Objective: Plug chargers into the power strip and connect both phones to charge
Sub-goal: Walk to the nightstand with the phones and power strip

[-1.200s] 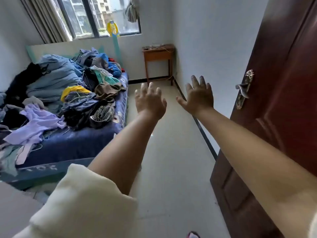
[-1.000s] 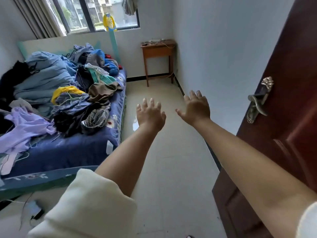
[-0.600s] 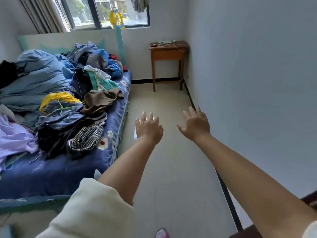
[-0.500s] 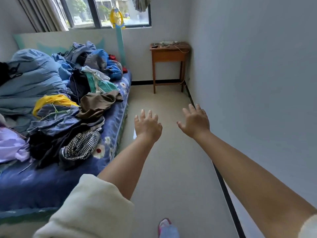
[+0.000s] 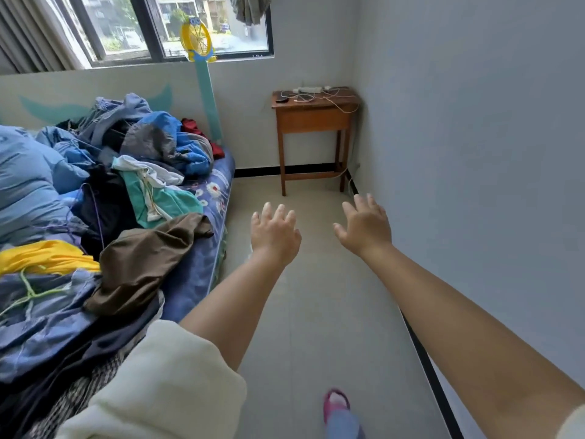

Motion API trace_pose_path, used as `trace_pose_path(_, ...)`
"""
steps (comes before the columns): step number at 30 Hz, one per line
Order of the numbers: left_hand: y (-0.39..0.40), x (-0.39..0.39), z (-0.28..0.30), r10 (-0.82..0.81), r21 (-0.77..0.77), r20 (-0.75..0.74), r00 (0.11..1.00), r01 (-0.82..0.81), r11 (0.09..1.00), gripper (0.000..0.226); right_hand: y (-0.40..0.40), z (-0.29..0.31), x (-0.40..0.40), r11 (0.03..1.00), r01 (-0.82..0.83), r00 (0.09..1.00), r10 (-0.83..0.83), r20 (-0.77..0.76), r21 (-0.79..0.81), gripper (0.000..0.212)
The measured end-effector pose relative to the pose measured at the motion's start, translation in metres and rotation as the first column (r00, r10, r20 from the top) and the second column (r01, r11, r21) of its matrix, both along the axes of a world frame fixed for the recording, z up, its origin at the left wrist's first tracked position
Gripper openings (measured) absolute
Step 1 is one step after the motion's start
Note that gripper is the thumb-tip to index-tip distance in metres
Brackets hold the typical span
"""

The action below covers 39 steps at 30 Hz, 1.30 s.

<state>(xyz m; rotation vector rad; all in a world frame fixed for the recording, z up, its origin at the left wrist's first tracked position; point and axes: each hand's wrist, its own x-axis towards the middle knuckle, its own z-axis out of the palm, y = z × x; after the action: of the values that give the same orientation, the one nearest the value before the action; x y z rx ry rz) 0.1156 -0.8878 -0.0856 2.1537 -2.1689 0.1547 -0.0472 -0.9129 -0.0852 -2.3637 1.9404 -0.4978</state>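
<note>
Since both your hands — left hand [image 5: 274, 233], right hand [image 5: 364, 228] — are spread and empty, they're just held out ahead; power strip [image 5: 308, 89] and cables sit along the side table's [image 5: 313, 118] back edge, well apart.

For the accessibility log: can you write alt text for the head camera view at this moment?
Two empty, open hands, left hand and right hand, reach forward over a bare floor toward a small wooden table in the far corner, which holds a white power strip and loose cables. A bed piled with clothes fills the left side.
</note>
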Motion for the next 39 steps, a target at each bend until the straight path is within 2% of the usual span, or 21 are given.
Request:
trace_pose_path(9, -0.254, 0.068, 0.014, 0.062, -0.003, -0.045, 0.997, -0.062, 0.998, 0.043, -0.272, 0.010, 0.065, 0.996, -0.089, 0.996, 0.088, -0.028, -0.033, 0.050)
trace_pose_path(17, -0.451, 0.169, 0.012, 0.129, -0.046, -0.032, 0.991, -0.130, 0.990, 0.042, -0.482, 0.020, 0.167, 0.987, -0.159, 0.986, 0.157, -0.062, -0.031, 0.050)
trace_pose_path(21, -0.556, 0.221, 0.015, 0.119, -0.036, -0.017, 0.993, -0.119, 0.992, 0.044, -0.582, 0.022, 0.206, 0.993, -0.115, 0.992, 0.112, -0.048, -0.043, 0.048)
trace_pose_path(27, -0.713, 0.272, 0.021, 0.018, -0.031, 0.012, 1.000, -0.018, 0.999, 0.043, -0.717, 0.025, 0.240, 1.000, -0.003, 1.000, 0.002, -0.020, -0.017, 0.048)
trace_pose_path(34, -0.877, 0.283, -0.004, -0.089, 0.024, 0.013, 0.996, 0.089, 0.996, 0.044, -0.875, 0.012, 0.253, 0.999, 0.039, 0.998, -0.037, -0.056, 0.023, 0.048)
trace_pose_path(39, -1.005, 0.282, -0.013, -0.084, 0.049, 0.019, 0.996, 0.083, 0.995, 0.045, -1.001, 0.009, 0.248, 0.999, 0.039, 0.998, -0.039, -0.056, -0.006, 0.047)
